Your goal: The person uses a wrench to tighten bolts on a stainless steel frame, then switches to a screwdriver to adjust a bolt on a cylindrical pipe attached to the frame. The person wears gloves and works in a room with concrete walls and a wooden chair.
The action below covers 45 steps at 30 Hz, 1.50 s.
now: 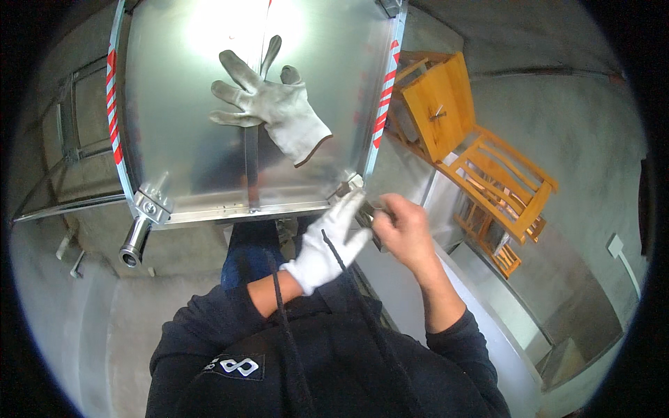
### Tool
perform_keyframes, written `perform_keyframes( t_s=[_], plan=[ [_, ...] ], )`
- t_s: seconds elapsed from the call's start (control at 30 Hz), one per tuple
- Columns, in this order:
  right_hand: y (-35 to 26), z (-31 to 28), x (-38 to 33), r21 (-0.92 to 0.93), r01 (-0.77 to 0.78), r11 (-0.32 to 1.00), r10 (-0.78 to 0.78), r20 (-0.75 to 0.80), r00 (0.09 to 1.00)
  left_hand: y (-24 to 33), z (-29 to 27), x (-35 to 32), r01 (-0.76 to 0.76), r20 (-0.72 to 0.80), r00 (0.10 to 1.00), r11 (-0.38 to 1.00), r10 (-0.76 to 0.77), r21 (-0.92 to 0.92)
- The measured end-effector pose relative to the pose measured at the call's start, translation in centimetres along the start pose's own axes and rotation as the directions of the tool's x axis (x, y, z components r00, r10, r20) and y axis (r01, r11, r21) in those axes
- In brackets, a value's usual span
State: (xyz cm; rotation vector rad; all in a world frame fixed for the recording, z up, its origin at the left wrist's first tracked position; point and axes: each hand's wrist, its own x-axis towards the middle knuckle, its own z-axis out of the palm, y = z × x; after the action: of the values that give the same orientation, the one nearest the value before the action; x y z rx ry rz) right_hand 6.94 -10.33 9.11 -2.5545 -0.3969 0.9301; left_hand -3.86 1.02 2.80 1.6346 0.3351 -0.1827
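At the table (209,209) corner, the left hand (327,247) already wears a white glove, fingers spread. The bare right hand (404,233) pinches its fingertips. A grey glove (279,104) lies unworn on the table.

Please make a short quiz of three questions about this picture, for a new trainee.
1. True or false: both hands wear a white glove.
2. Where does the grey glove lie? A) on the metal table B) on the wooden chair C) on the floor
3. Fill in: the hands meet at the table's near ____ corner.

Key:
1. False. The left hand is gloved; the right hand is bare.
2. A
3. right
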Motion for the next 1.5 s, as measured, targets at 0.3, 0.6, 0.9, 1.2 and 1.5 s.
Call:
perform_keyframes(
  t_s=[0.3, 0.6, 0.9, 1.2, 1.5],
  plan=[
    [3.3, -5.6, 0.1, 0.007, -0.258, 0.966, 0.242, 0.322, 0.915, -5.6, -3.2, 5.2, 0.424, 0.31, 0.87, 0.903, -0.383, -0.072],
    [2.1, -5.5, 1.8, -0.426, 0.227, 0.876, -0.054, 0.381, 0.923, -7.2, -1.4, 5.7, 0.411, 0.372, 0.871, 0.89, -0.32, -0.196],
    [0.2, -4.4, 3.0, -0.462, 0.378, 0.802, -0.15, 0.457, 0.876, -6.4, -2.4, 6.0, 0.528, 0.442, 0.823, 0.767, -0.356, -0.364],
    [-2.7, -3.6, 3.2, -0.557, 0.438, 0.705, -0.1, 0.533, 0.84, -7.4, -2.0, 5.5, 0.399, 0.405, 0.879, 0.853, -0.251, -0.337],
    [-1.7, -3.2, 3.6, -0.52, 0.471, 0.712, -0.151, 0.541, 0.827, -7.3, -1.8, 5.4, 0.349, 0.378, 0.9, 0.879, -0.218, -0.325]
  ],
)
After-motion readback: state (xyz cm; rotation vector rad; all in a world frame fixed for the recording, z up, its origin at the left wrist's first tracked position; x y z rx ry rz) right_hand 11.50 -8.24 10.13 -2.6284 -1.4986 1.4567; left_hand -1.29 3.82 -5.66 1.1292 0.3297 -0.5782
